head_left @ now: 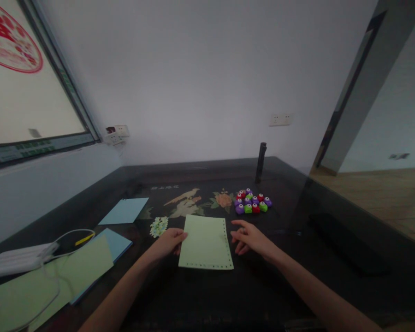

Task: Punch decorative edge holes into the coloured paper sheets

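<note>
A pale green paper sheet (205, 243) lies flat on the dark table (283, 286) in front of me, with small punched holes along its right and bottom edges. My left hand (170, 241) grips the sheet's left edge with curled fingers. Just off the sheet's right edge, my right hand (251, 237) rests on the table, its fingers apart and fingertips close to the paper. A cluster of several small craft punches (252, 201) in purple, green and red sits beyond my right hand.
A light blue sheet (124, 210) lies at the left. More green and blue sheets (72, 272) are stacked at the near left, beside a white power strip (17, 260) with a cable. A black upright cylinder (261, 162) stands at the back. Painted flowers and birds decorate the tabletop.
</note>
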Demonstrator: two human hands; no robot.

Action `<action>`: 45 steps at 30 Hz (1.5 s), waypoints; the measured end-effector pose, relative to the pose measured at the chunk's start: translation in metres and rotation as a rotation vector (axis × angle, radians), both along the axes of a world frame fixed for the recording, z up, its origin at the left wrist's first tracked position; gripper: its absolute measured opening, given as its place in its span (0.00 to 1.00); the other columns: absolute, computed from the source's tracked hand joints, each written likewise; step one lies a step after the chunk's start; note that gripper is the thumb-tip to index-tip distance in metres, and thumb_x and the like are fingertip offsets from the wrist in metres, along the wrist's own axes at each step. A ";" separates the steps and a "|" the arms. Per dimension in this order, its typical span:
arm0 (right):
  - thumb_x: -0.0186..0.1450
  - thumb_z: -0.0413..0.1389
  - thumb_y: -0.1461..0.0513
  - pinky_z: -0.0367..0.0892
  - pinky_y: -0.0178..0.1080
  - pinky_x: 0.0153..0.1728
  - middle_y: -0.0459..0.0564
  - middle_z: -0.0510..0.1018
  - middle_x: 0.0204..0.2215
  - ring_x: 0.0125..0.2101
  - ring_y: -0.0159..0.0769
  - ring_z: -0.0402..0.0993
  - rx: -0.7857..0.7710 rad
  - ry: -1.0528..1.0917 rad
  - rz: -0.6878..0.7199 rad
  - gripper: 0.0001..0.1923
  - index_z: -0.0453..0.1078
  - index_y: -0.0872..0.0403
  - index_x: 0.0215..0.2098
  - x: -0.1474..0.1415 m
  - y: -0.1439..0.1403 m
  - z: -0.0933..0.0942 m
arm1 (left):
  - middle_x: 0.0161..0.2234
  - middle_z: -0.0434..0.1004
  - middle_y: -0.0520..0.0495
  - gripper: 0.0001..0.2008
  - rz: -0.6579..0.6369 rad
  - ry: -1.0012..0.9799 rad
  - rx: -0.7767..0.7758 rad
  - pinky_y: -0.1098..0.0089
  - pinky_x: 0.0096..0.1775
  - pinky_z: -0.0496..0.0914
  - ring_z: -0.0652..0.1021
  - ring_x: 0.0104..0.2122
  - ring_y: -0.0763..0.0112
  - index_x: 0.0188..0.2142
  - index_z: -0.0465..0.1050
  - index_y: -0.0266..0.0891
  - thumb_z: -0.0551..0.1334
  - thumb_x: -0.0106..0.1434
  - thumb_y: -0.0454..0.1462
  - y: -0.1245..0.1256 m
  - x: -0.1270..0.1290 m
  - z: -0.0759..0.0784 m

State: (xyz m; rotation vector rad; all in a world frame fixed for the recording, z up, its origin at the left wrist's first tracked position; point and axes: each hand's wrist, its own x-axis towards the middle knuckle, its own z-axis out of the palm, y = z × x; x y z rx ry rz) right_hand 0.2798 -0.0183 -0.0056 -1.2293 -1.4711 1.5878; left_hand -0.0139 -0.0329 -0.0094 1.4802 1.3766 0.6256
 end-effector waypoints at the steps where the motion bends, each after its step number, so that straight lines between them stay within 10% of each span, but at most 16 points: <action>1: 0.59 0.56 0.57 0.70 0.36 0.21 0.44 0.74 0.25 0.19 0.32 0.73 0.029 -0.017 -0.017 0.26 0.58 0.56 0.54 0.004 0.002 0.000 | 0.14 0.61 0.56 0.23 0.005 0.007 -0.010 0.73 0.20 0.56 0.62 0.15 0.78 0.25 0.64 0.36 0.58 0.52 0.56 -0.001 -0.003 -0.001; 6: 0.59 0.54 0.54 0.67 0.35 0.20 0.47 0.74 0.27 0.23 0.34 0.72 0.356 -0.127 -0.159 0.18 0.67 0.55 0.44 0.040 0.027 0.002 | 0.16 0.64 0.59 0.33 0.069 0.015 -0.016 0.74 0.20 0.57 0.63 0.14 0.77 0.51 0.59 0.32 0.59 0.53 0.51 -0.010 -0.009 0.001; 12: 0.61 0.51 0.53 0.64 0.49 0.46 0.56 0.76 0.37 0.41 0.46 0.71 0.933 -0.537 -0.487 0.15 0.72 0.54 0.36 0.094 0.103 -0.004 | 0.18 0.69 0.56 0.41 0.057 0.187 0.000 0.74 0.19 0.57 0.65 0.14 0.74 0.65 0.40 0.32 0.57 0.57 0.45 -0.019 -0.005 0.011; 23: 0.66 0.46 0.52 0.59 0.44 0.52 0.56 0.73 0.50 0.50 0.44 0.68 0.767 -0.784 -0.339 0.21 0.71 0.53 0.50 0.092 0.162 -0.017 | 0.39 0.77 0.36 0.31 -0.044 0.965 0.230 0.58 0.40 0.67 0.77 0.41 0.50 0.63 0.53 0.40 0.53 0.60 0.38 -0.016 0.010 0.029; 32: 0.66 0.45 0.49 0.60 0.44 0.53 0.53 0.72 0.53 0.53 0.43 0.67 0.775 -0.824 -0.204 0.24 0.69 0.52 0.53 0.085 0.162 -0.018 | 0.45 0.74 0.43 0.16 -0.345 0.455 0.749 0.64 0.49 0.66 0.73 0.46 0.62 0.48 0.71 0.42 0.55 0.62 0.37 0.050 0.110 0.054; 39: 0.67 0.43 0.51 0.63 0.45 0.51 0.50 0.72 0.53 0.53 0.44 0.67 0.793 -0.860 -0.246 0.23 0.70 0.49 0.52 0.077 0.154 -0.018 | 0.60 0.57 0.37 0.20 -0.040 0.625 0.711 0.53 0.57 0.57 0.60 0.59 0.53 0.54 0.66 0.38 0.52 0.65 0.41 0.131 0.201 0.025; 45: 0.67 0.44 0.55 0.61 0.43 0.54 0.49 0.71 0.55 0.53 0.42 0.67 0.803 -0.879 -0.256 0.22 0.69 0.50 0.53 0.076 0.156 -0.022 | 0.63 0.55 0.37 0.25 -0.097 0.628 0.715 0.54 0.60 0.55 0.57 0.62 0.53 0.61 0.57 0.33 0.47 0.66 0.41 0.143 0.228 -0.005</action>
